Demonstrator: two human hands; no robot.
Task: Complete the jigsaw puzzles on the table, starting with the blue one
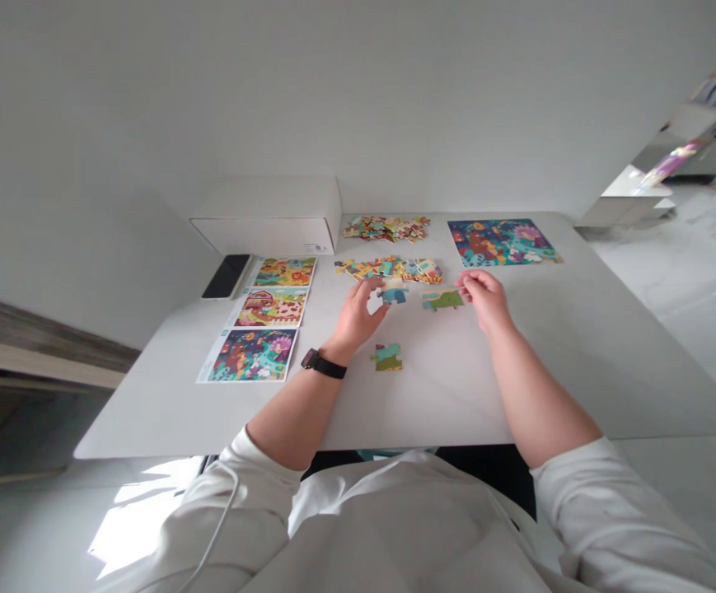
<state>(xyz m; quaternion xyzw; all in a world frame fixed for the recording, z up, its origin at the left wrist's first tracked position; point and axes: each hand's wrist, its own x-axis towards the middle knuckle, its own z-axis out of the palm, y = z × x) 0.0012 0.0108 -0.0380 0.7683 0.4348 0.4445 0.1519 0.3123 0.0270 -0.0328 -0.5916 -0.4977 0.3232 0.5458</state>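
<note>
My left hand (358, 315), with a black watch on the wrist, has its thumb and fingertips around a blue jigsaw puzzle piece (394, 295). To the right of that piece lies a strip of green puzzle pieces (442, 300) that look joined. My right hand (486, 298) is at the strip's right end with its fingertips pinched together; whether anything is between them is hidden. Nearer to me, a green and teal puzzle piece (387, 357) rests on the table. Just beyond my left hand is a pile of yellow and multicoloured puzzle pieces (391, 268).
Another pile of puzzle pieces (386, 229) lies farther back. A dark, colourful assembled puzzle (503, 241) is at the back right. On the left are three picture sheets (255, 356), a phone (226, 276) and a white box (264, 235) against the wall. The white table (444, 403) has rounded corners.
</note>
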